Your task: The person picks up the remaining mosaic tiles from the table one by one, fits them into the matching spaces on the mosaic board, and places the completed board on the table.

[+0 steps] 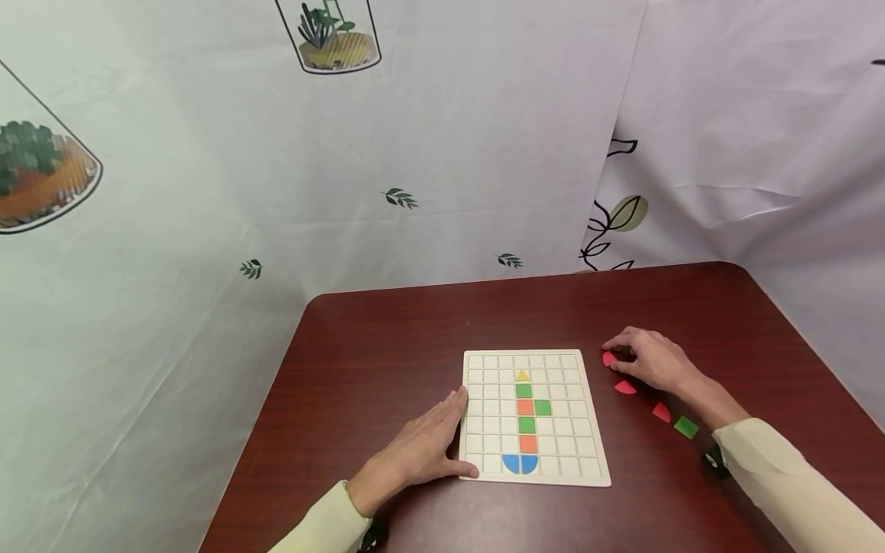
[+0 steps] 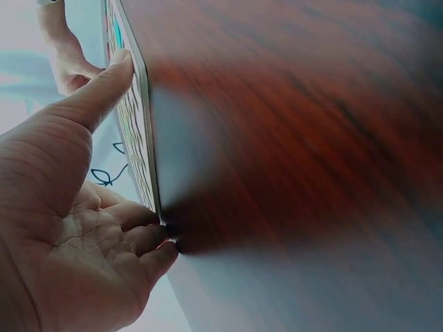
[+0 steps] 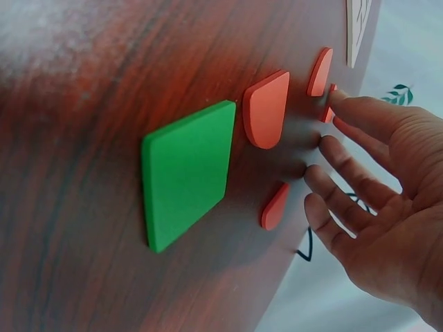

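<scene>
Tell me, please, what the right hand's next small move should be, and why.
I would probably lift the red piece slightly off the table: the thumb and index finger of the right hand are around it, and the left hand rests against the edge of the board.

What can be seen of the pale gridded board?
The pale, thin gridded board, roughly square and possibly painted wood, lies flat on the dark red-brown table. It holds a column of green and orange squares, topped by a yellow triangle, above two blue quarter-rounds, with another green square alongside. The left grip touches its left edge, thumb over the near corner.
</scene>
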The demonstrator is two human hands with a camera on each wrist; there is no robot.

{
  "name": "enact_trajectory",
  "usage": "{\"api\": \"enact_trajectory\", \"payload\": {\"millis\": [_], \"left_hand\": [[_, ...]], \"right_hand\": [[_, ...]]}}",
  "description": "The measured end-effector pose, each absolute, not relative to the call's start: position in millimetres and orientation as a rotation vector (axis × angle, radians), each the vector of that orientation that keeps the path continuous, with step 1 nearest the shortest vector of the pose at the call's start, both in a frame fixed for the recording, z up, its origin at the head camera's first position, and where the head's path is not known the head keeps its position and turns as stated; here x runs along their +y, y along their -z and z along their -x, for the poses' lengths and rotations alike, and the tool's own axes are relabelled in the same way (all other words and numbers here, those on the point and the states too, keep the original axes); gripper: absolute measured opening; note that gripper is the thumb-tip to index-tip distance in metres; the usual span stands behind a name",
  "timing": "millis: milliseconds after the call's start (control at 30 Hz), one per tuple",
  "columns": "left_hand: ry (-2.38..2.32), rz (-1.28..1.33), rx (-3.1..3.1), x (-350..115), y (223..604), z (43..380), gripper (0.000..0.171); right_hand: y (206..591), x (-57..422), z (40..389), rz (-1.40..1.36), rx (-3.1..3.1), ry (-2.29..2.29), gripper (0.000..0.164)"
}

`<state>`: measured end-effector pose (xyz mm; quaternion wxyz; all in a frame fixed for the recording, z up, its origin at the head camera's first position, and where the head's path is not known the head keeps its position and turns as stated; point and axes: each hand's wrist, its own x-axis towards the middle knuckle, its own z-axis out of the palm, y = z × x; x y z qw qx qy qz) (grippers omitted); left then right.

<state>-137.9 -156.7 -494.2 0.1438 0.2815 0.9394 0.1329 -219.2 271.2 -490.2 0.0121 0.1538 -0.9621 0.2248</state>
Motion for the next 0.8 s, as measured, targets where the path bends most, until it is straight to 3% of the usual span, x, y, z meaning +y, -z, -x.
{"api": "enact_trajectory", "payload": {"millis": [800], "left_hand": [[-0.397, -0.783, 2.701, -154.7, 495.1, 137.0, 0.119]], "right_hand": [[493.2, 271.7, 222.8, -0.502, -2.998, -0.581, 0.021]]}}
